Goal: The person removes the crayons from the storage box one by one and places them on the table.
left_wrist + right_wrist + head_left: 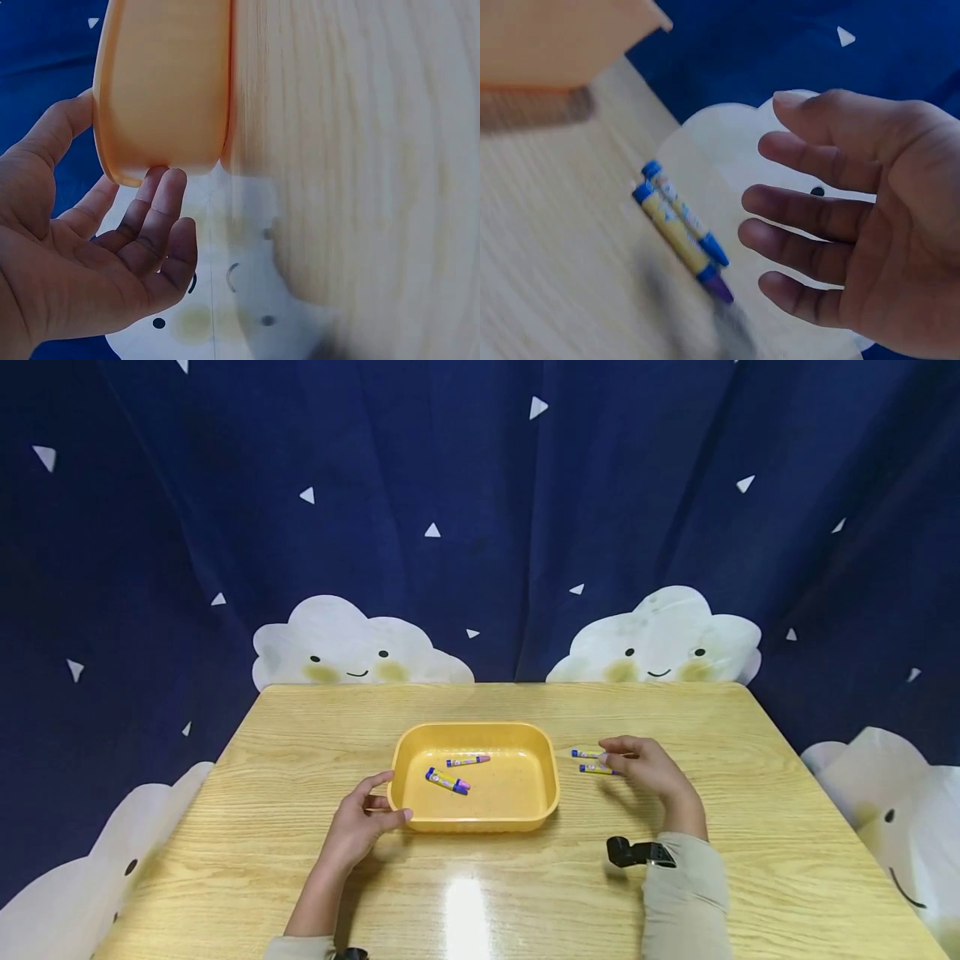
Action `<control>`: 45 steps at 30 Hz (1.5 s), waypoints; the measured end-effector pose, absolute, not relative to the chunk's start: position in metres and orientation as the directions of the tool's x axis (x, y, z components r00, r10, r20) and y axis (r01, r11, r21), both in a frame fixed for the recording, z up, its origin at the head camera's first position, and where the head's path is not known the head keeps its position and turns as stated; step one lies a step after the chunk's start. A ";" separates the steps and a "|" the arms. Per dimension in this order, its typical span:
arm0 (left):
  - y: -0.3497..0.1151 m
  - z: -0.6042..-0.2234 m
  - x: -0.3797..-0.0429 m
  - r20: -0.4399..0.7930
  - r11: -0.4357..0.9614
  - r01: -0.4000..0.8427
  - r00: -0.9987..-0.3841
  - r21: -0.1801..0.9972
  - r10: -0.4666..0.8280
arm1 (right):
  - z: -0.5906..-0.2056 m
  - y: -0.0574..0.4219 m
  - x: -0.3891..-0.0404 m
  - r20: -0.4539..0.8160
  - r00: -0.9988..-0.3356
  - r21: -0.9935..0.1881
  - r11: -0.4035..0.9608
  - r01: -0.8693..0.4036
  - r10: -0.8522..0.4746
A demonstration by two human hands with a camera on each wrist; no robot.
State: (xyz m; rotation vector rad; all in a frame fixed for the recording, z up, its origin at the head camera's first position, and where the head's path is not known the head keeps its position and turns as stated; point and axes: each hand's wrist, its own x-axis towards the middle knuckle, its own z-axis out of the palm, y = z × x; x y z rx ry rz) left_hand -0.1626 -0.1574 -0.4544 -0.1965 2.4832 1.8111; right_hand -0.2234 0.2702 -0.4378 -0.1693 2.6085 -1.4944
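Observation:
A yellow tray (480, 825) stands on the wooden table. My left hand (358, 827) holds its left end, thumb at the front corner and fingers along the outer wall. In the left wrist view the thumb tip meets the rim. Several crayons (467, 761) in yellow wrappers lie inside the tray, two of them side by side. To the tray's right, two more crayons (676, 236), one purple-tipped and one blue-tipped, lie together on the table. My right hand (647, 768) hovers close over these two, its fingers apart and nothing between them; it partly covers them in the head view.
The wooden table (525, 893) extends around the tray on all sides. Behind it hangs a dark blue curtain (480, 485) with white triangles and smiling clouds. A black strap device (637, 852) is worn on the right wrist.

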 end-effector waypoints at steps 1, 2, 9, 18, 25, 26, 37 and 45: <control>-0.157 -0.455 -0.163 -0.125 0.298 -0.139 -0.990 0.944 -0.066 | -0.436 0.268 -0.224 -0.052 -0.983 -0.868 0.494 -0.041 -0.174; -0.157 -0.455 -0.162 -0.125 0.298 -0.139 -0.990 0.944 -0.067 | -0.434 0.265 -0.225 -0.053 -0.981 -0.874 0.483 -0.045 -0.187; -0.157 -0.454 -0.163 -0.121 0.304 -0.137 -0.990 0.943 -0.070 | -0.419 0.247 -0.228 -0.046 -0.966 -0.888 0.454 -0.077 -0.254; -0.158 -0.451 -0.162 -0.130 0.294 -0.141 -0.990 0.945 -0.056 | -0.407 0.220 -0.239 -0.005 -0.951 -0.886 0.442 -0.140 -0.310; -0.159 -0.450 -0.160 -0.129 0.286 -0.140 -0.990 0.948 -0.057 | -0.399 0.189 -0.247 0.015 -0.928 -0.884 0.429 -0.186 -0.371; -0.158 -0.450 -0.160 -0.131 0.284 -0.142 -0.990 0.948 -0.057 | -0.399 0.186 -0.247 0.022 -0.926 -0.883 0.427 -0.194 -0.376; -0.157 -0.451 -0.164 -0.133 0.304 -0.144 -0.990 0.942 -0.057 | -0.405 0.158 -0.261 0.038 -0.906 -0.860 0.448 -0.244 -0.421; -0.158 -0.452 -0.162 -0.138 0.290 -0.148 -0.989 0.945 -0.054 | -0.411 0.140 -0.270 -0.043 -0.900 -0.875 0.451 -0.175 -0.433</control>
